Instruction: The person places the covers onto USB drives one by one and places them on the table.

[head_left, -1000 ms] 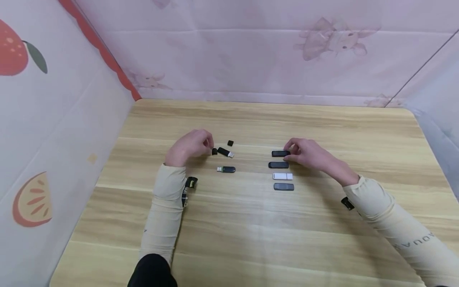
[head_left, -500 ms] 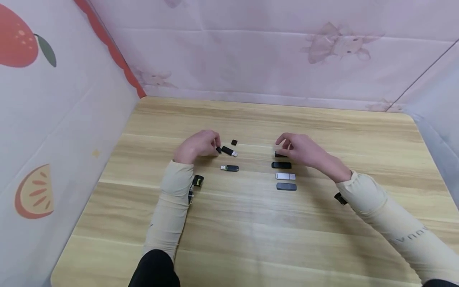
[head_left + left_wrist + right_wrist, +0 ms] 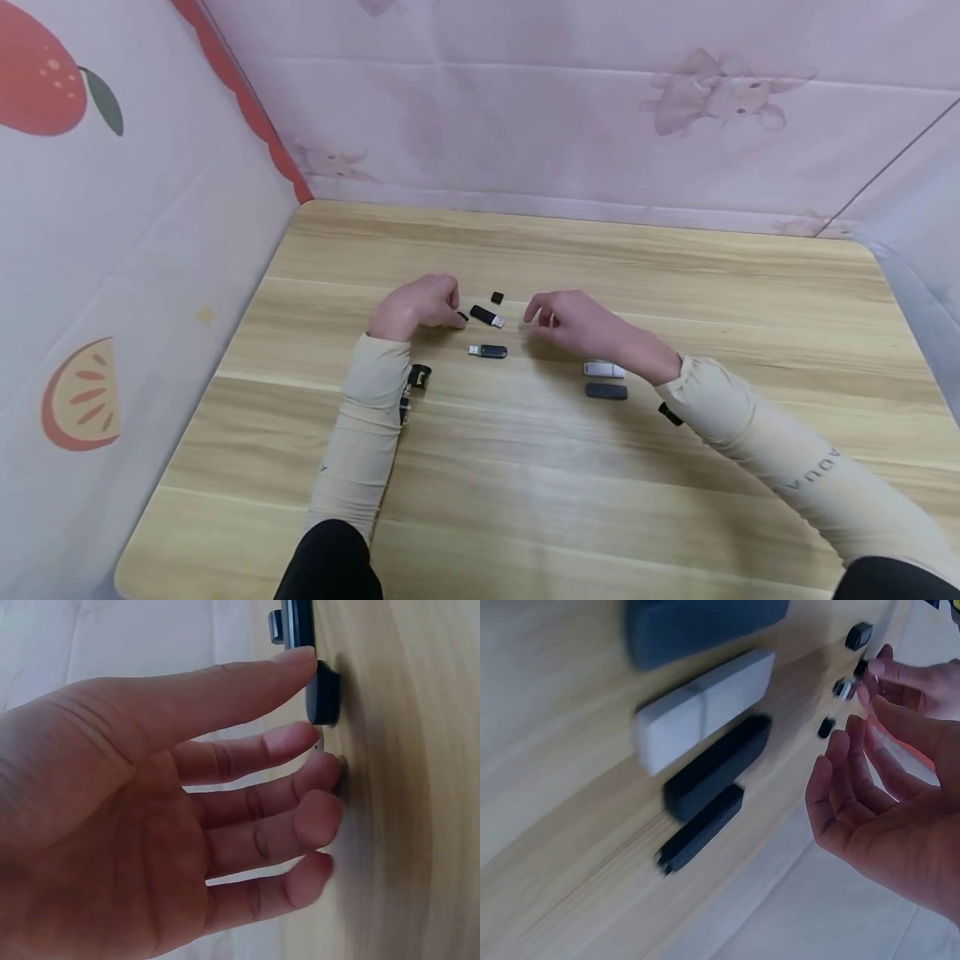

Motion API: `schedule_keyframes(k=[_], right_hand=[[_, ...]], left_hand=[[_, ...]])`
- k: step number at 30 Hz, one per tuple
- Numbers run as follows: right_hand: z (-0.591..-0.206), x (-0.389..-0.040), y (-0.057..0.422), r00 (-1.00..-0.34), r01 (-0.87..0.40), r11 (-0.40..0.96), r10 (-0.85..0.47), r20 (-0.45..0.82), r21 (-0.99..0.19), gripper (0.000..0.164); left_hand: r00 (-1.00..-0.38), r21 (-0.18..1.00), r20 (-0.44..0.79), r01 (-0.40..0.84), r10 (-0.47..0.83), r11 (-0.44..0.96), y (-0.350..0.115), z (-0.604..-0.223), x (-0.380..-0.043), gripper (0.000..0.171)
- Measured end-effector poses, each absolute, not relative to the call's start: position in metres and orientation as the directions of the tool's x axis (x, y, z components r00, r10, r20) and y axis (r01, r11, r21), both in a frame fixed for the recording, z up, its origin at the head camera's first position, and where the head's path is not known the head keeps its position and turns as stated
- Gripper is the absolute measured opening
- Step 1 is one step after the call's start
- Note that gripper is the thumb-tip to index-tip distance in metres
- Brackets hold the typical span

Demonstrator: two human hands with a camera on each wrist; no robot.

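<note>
My left hand [image 3: 420,306] lies at the left of the table, thumb and forefinger at either end of a small black USB cap [image 3: 323,694]. Just right of it rests a black USB stick [image 3: 486,316] with its metal plug bare. Behind that stick is a second black cap [image 3: 497,297]. Nearer me lies another dark USB stick [image 3: 489,352], its plug pointing left. My right hand [image 3: 573,321] hovers right of these sticks, fingers loosely bent and holding nothing.
Under and beside my right forearm runs a row: a white USB stick [image 3: 604,369], a grey one [image 3: 606,392] and two black sticks [image 3: 718,766], hidden in the head view. A pink curtain [image 3: 525,133] borders the table's back edge.
My right hand has let go of the farthest black stick in the row and moved left toward the uncapped sticks. By my left fingers, the cap has tipped up. The head view has shifted slightly.
</note>
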State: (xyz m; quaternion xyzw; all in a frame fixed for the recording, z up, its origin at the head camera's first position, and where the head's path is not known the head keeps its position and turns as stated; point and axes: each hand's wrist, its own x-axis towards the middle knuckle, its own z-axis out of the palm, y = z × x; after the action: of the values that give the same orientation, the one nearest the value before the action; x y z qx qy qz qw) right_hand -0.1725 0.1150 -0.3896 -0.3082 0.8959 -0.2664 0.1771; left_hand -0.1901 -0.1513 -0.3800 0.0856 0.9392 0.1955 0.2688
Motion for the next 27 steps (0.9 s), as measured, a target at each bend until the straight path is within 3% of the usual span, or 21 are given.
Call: schedule_keyframes(k=[7,13,22,27], right_hand=[[-0.396,-0.169,0.093,-0.702,-0.489,0.648,-0.690,-0.176,-0.584,0.020],[-0.401,-0.163,0.077,-0.692,-0.500,0.649,-0.698,-0.186,-0.574,0.025],[-0.408,-0.158,0.073,-0.715,-0.504,0.670,-0.677,-0.172,-0.545,0.029],[-0.410,-0.157,0.072,-0.717,-0.517,0.677,-0.676,-0.166,-0.523,0.024]], left_hand=[[-0.823,0.451,-0.465,0.098,0.327,0.887,-0.146,-0.377,-0.190,0.028],[-0.817,0.455,-0.460,0.120,0.348,0.882,-0.143,-0.379,-0.191,0.017],[-0.809,0.439,-0.478,0.117,0.341,0.891,-0.142,-0.378,-0.191,0.019],[-0.816,0.423,-0.468,0.130,0.339,0.897,-0.142,-0.378,-0.191,0.016]])
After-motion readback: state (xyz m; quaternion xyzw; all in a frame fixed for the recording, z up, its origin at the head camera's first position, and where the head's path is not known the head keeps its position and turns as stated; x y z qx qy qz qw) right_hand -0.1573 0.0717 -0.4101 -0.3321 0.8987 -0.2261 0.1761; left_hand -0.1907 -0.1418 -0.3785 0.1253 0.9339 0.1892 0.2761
